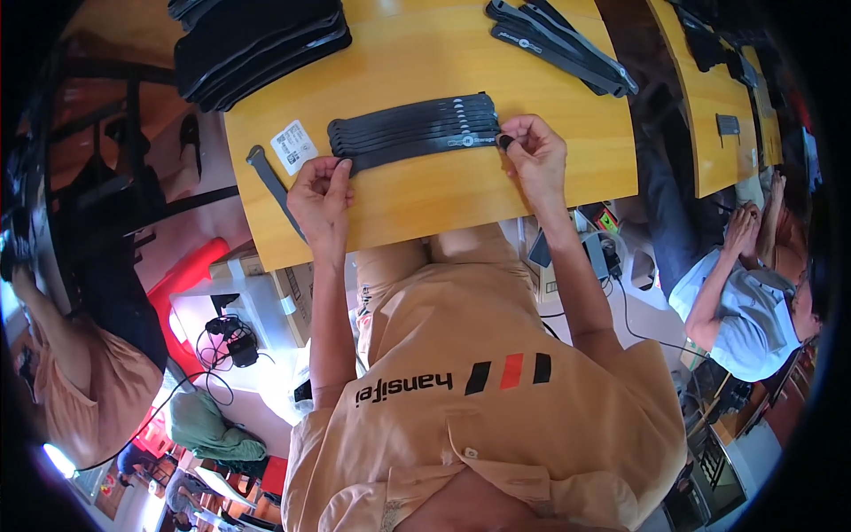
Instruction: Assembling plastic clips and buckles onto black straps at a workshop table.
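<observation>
Left hand (321, 197) and right hand (541, 161) are both curling nearly closed, the left pinching the near left corner of the row of black straps (412, 124), the right gripping a dark piece (505, 142) at the row's right end, though whether that is a strap tip one cannot tell. Lying overlapped on the yellow table (425, 53), the straps are looking light, soft, bendable and hardly fragile, probably inviting a pinch at each end to keep them flat. Their long axis is running left to right, tilting slightly away from the person rightward, with pale marks sitting toward the right ends.
</observation>
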The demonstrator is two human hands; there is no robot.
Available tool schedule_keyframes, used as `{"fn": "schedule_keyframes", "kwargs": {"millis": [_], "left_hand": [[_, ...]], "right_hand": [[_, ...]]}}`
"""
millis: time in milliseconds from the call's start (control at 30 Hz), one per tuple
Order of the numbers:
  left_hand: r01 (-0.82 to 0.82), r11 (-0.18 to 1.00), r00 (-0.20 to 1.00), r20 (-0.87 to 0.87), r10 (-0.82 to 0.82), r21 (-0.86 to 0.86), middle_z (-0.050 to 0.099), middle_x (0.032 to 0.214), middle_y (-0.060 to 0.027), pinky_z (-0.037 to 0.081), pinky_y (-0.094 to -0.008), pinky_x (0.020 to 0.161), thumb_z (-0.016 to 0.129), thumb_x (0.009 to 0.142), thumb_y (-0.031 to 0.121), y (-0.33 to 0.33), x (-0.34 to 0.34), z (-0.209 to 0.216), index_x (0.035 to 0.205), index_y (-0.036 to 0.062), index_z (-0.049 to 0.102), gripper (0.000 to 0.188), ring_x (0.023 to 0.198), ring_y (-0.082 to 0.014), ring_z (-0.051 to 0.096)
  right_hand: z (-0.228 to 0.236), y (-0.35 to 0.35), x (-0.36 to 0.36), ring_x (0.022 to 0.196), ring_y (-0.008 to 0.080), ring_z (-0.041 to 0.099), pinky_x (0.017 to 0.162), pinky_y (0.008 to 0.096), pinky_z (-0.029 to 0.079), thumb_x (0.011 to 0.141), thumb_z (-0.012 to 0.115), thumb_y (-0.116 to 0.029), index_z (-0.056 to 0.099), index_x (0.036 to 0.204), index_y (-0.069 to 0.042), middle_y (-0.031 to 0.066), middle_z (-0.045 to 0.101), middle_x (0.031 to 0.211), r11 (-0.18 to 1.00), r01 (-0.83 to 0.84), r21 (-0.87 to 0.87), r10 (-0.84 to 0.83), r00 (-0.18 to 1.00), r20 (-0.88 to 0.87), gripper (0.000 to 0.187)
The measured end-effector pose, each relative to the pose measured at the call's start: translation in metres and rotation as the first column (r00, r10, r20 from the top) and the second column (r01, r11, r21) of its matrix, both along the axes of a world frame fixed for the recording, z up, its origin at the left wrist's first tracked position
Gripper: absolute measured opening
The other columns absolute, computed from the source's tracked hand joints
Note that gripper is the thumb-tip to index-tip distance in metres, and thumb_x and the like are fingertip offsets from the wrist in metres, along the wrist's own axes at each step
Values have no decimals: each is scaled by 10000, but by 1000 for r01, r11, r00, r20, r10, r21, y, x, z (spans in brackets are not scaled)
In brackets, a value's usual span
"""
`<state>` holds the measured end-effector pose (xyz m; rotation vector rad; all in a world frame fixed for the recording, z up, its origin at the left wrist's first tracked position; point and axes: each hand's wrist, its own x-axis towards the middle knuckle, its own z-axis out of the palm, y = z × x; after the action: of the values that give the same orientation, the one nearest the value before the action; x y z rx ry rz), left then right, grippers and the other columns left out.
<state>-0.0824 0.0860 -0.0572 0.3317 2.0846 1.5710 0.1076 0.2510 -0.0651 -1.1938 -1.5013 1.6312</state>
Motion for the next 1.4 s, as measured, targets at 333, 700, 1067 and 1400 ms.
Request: {"fn": "schedule_keyframes", "kwargs": {"millis": [333,700,1067,1400], "left_hand": [[-3,1000,1000,-11,3,-6,537,640,-7,366,-181,422,639,813,60,-1,0,-2,817,-1,572,91,482,-50,464],[-9,1000,1000,-6,9,-2,535,620,-3,356,-181,411,637,816,56,0,0,-6,811,0,570,88,466,-50,461],[-16,1000,1000,-5,16,17,520,593,-3,341,-184,407,634,817,55,1,0,-6,799,2,563,91,456,-51,453],[-20,1000,999,-35,20,-13,521,598,-1,346,-181,411,637,817,57,2,1,-5,793,2,562,96,460,-48,452]], "right_hand": [[-2,-2,-2,558,28,479,419,165,390,754,555,92,584,851,-7,-3,565,720,1000,15,1,-15,1000,-24,142],[-5,-1,-2,553,23,475,418,166,393,750,563,86,585,822,0,-10,559,689,1000,14,11,-14,1000,-3,114],[-7,-1,-3,537,30,485,426,174,415,735,557,98,589,813,2,2,561,665,999,29,40,-28,999,-15,128],[-5,-1,-5,525,39,496,429,187,430,701,545,98,590,790,11,7,562,639,995,37,92,-43,997,65,132]]}}
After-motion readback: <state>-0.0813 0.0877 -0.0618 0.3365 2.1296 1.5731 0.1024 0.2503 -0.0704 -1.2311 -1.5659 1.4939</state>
